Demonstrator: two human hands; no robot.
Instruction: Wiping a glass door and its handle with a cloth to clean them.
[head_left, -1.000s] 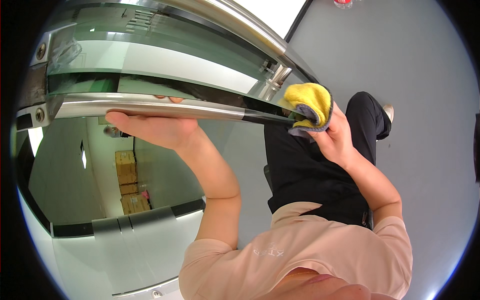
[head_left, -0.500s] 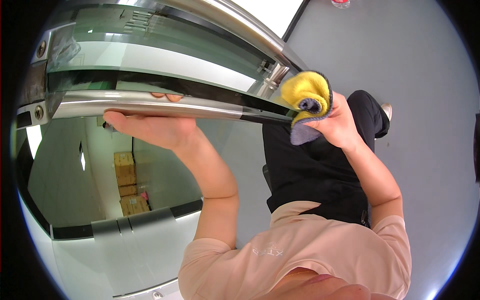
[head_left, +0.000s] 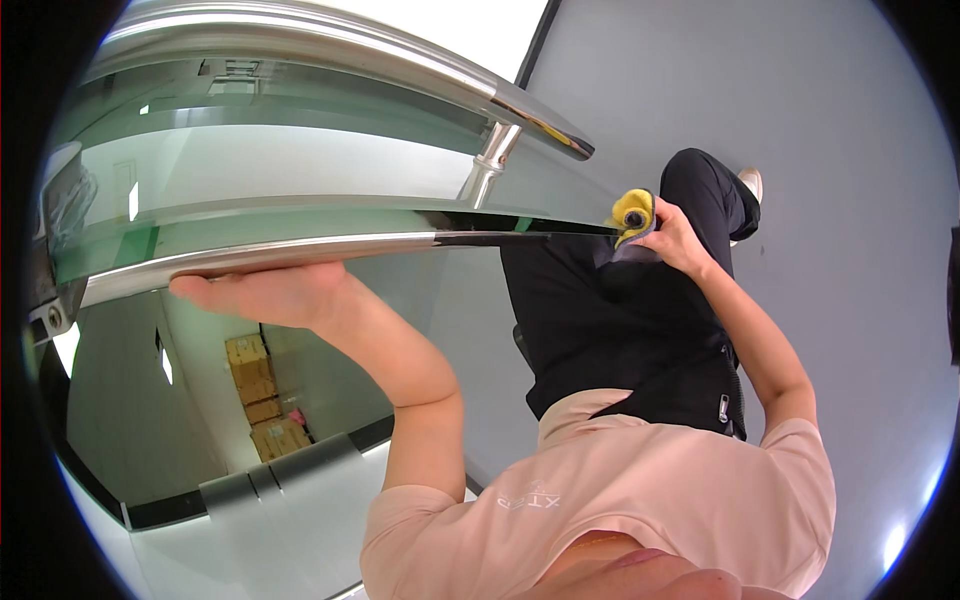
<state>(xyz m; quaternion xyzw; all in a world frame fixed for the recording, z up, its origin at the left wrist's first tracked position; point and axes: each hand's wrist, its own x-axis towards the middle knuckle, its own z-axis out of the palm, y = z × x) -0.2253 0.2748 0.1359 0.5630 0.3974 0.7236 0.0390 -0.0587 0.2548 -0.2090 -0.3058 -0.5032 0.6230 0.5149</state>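
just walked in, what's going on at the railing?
A person stands at a glass balustrade with a steel handrail. The right hand holds a yellow cloth bunched against the end of the lower metal rail, at the edge of the glass. The left hand lies flat against the underside of that rail, fingers extended. Below, through the glass, stacked cardboard boxes show.

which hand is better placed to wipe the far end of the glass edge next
Probably the right hand: it grips the yellow cloth pressed at the end of the glass panel. The left hand is bare, lying flat under the metal rail farther back.
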